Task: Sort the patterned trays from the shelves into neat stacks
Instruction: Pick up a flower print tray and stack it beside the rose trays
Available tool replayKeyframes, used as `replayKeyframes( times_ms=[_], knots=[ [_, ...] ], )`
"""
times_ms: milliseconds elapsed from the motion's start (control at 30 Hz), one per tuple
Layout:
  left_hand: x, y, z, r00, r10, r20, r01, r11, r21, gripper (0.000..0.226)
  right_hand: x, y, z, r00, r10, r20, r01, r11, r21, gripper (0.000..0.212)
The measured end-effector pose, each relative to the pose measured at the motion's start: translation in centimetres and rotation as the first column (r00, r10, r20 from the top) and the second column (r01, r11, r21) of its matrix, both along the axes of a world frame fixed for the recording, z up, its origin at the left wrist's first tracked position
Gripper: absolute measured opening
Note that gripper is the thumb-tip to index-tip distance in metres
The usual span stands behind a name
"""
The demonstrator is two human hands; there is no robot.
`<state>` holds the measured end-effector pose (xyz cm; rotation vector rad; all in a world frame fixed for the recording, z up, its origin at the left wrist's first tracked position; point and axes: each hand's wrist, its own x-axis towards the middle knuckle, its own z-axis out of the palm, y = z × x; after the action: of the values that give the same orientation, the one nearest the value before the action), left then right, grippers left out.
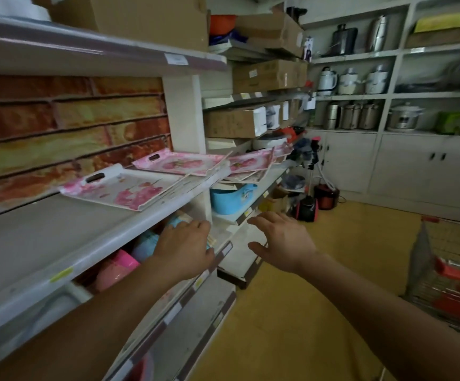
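Along the left side, from nine to twelve o'clock, runs a white shelf (pixel 58 232) backed by a brick-patterned panel (pixel 66 127). Toward three o'clock, grey wall shelving (pixel 388 96) carries metal pots and kettles, and a red wire cart (pixel 454 273) stands at four o'clock on the yellow floor (pixel 305 312). On the white shelf, a pink-flowered tray (pixel 124 188) with a slot handle lies flat near its front edge; a second one (pixel 182 163) lies at one o'clock from it, and more patterned trays (pixel 250 163) sit in a loose, overlapping heap further right. A blue tub (pixel 231 199) sits on the shelf below that heap. At centre, the left hand (pixel 184 248) and the right hand (pixel 283 243) hover below the trays, fingers spread and relaxed, holding nothing.
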<state>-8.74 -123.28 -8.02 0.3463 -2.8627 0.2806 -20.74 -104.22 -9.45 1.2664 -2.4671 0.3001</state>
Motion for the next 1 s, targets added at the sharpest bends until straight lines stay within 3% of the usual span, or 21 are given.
replayKeyframes(
  times_ms=[167, 467, 767, 1000],
  knots=[
    [-7.0, -2.0, 0.4, 0.997, -0.06, -0.038, 0.061, 0.998, 0.03, 0.039, -6.0, -1.8, 0.4, 0.999, -0.047, -0.019, 0.047, 0.999, 0.021, 0.056],
    [-15.6, -7.5, 0.1, 0.995, -0.068, -0.068, 0.07, 0.997, 0.028, 0.039, -14.8, -7.2, 0.9, 0.997, -0.064, -0.047, 0.067, 0.996, 0.053, 0.056],
    [-19.2, -12.4, -1.7, 0.997, 0.071, -0.036, -0.07, 0.996, 0.05, 0.042, -20.3, -14.0, -0.2, 0.996, 0.089, -0.023, -0.086, 0.991, 0.105, 0.055],
    [-21.6, -14.4, -0.8, 0.96, 0.263, -0.098, -0.262, 0.965, 0.021, 0.048, -25.8, -20.0, -0.7, 0.953, 0.301, 0.033, -0.303, 0.95, 0.069, 0.057]
  ],
)
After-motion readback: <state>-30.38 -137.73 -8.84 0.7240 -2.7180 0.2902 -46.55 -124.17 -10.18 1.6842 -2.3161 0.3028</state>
